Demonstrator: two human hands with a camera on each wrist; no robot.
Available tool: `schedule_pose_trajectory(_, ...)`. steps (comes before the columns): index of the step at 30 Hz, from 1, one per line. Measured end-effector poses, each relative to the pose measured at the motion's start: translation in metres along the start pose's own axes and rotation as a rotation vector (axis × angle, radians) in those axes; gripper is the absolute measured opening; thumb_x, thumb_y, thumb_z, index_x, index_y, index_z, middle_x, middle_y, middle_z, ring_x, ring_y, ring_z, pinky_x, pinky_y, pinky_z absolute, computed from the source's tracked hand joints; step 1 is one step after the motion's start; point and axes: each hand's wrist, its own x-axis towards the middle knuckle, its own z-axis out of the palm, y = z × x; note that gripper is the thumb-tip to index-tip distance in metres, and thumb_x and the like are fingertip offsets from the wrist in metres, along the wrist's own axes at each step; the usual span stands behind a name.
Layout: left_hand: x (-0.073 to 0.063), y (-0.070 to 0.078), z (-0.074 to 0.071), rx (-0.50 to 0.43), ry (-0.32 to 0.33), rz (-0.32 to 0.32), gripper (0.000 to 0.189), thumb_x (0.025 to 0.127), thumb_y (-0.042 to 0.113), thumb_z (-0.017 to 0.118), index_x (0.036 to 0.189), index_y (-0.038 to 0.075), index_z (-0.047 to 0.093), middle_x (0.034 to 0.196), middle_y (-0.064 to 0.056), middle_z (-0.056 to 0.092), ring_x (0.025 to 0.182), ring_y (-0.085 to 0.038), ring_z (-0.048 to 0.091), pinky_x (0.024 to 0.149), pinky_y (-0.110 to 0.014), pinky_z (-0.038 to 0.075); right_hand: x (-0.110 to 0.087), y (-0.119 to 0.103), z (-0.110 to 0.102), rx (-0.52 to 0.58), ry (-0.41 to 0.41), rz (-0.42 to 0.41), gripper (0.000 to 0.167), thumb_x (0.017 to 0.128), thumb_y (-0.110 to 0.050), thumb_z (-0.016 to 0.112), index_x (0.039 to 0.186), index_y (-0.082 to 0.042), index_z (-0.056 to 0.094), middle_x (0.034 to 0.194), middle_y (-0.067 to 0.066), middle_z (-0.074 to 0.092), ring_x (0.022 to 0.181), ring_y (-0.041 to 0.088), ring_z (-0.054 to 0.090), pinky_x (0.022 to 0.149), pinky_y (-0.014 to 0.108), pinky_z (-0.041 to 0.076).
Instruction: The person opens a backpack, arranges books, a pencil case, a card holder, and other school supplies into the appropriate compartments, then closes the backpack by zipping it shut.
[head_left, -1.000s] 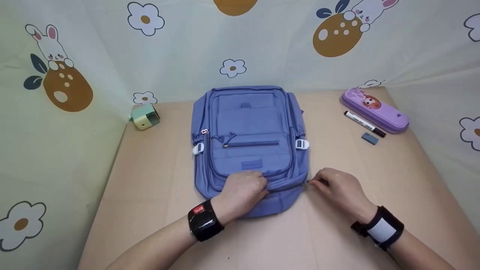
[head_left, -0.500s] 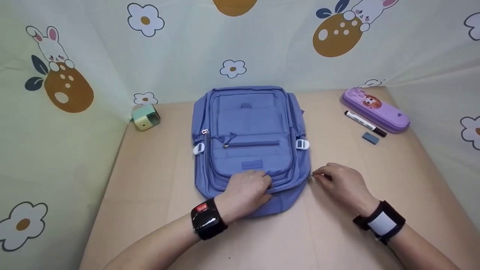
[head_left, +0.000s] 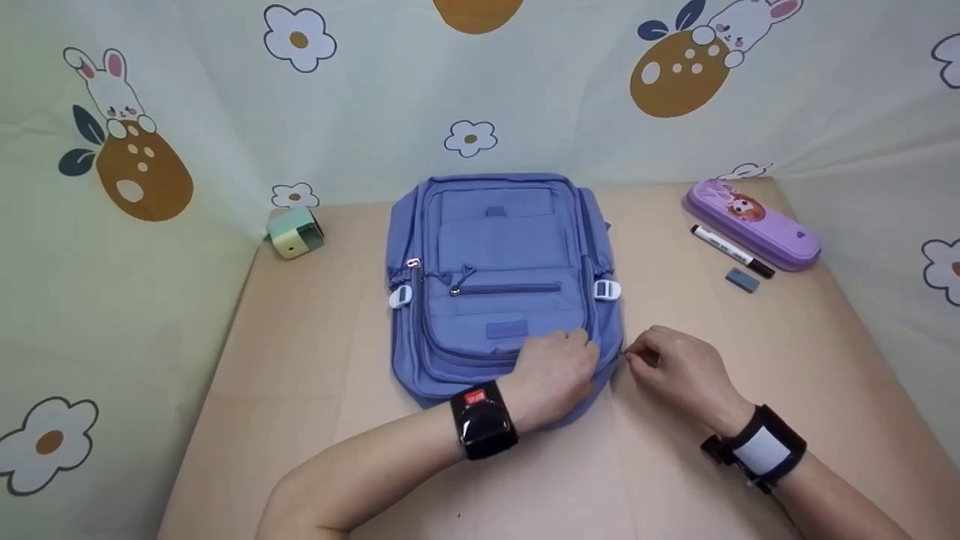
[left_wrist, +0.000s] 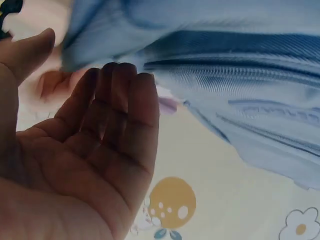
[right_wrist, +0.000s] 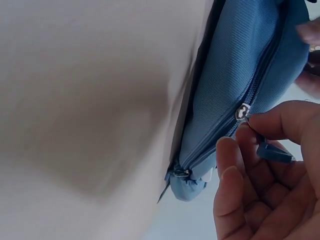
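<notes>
A blue backpack [head_left: 495, 247] lies flat with its front up. Over its lower right corner is my left hand [head_left: 556, 375]. In the left wrist view the left hand's fingers [left_wrist: 142, 105] are loosely extended, with the thumb apart and the fingertips right at the bag's edge. At the bag's lower right side my right hand [head_left: 682, 375] pinches a zipper pull [right_wrist: 272, 151] between thumb and forefinger. The metal zipper slider [right_wrist: 242, 111] sits on the zipper running along the bag's side.
A purple pencil case [head_left: 765, 229], a white marker [head_left: 727, 249] with a black cap and a grey-blue eraser [head_left: 742, 280] lie at the back right. A green and yellow pencil sharpener [head_left: 295, 234] stands at the back left. Patterned cloth surrounds the table [head_left: 300, 330].
My left hand has moved right along the bag's lower edge to its corner. My right hand has shifted slightly up the bag's side with the zipper pull.
</notes>
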Motion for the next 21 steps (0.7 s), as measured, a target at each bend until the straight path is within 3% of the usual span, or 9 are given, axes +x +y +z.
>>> schedule_pose_trajectory(4,0.000,0.002,0.002,0.056,-0.045,0.002,0.024,0.084,0.021,0.075,0.105,0.012,0.068,0.089,0.000,0.061,0.069,-0.015,0.059,0.046,-0.029,0.049,0.002,0.000,0.000,0.007,-0.002,-0.011,0.014,0.083,-0.008,0.080,0.088,-0.020,0.076,0.080,-0.011,0.064,0.070,0.005,0.058,0.061,0.031,0.050)
schedule_pose_trajectory(8,0.001,-0.001,0.000,0.009,-0.099,-0.011,0.029,0.080,0.016,0.077,0.106,0.011,0.066,0.091,-0.001,0.061,0.069,-0.015,0.061,0.048,-0.030,0.052,0.006,0.004,-0.001,-0.003,-0.023,-0.015,0.012,0.086,-0.009,0.080,0.090,-0.019,0.076,0.082,-0.009,0.066,0.072,0.007,0.060,0.062,0.033,0.051)
schedule_pose_trajectory(12,0.002,-0.003,-0.001,-0.058,-0.129,-0.014,0.024,0.083,0.008,0.073,0.106,0.009,0.065,0.091,-0.002,0.061,0.068,-0.016,0.061,0.048,-0.030,0.053,0.013,0.012,-0.001,-0.023,-0.046,-0.012,0.008,0.090,-0.011,0.078,0.093,-0.017,0.075,0.087,-0.005,0.069,0.076,0.013,0.066,0.064,0.037,0.054)
schedule_pose_trajectory(21,0.002,-0.006,0.000,-0.141,-0.104,-0.009,0.015,0.091,0.004,0.067,0.106,0.007,0.067,0.093,-0.005,0.063,0.070,-0.019,0.064,0.050,-0.032,0.054,0.038,0.035,0.005,-0.040,-0.079,0.068,0.003,0.095,-0.013,0.071,0.096,-0.015,0.073,0.091,0.001,0.070,0.084,0.022,0.067,0.069,0.045,0.054)
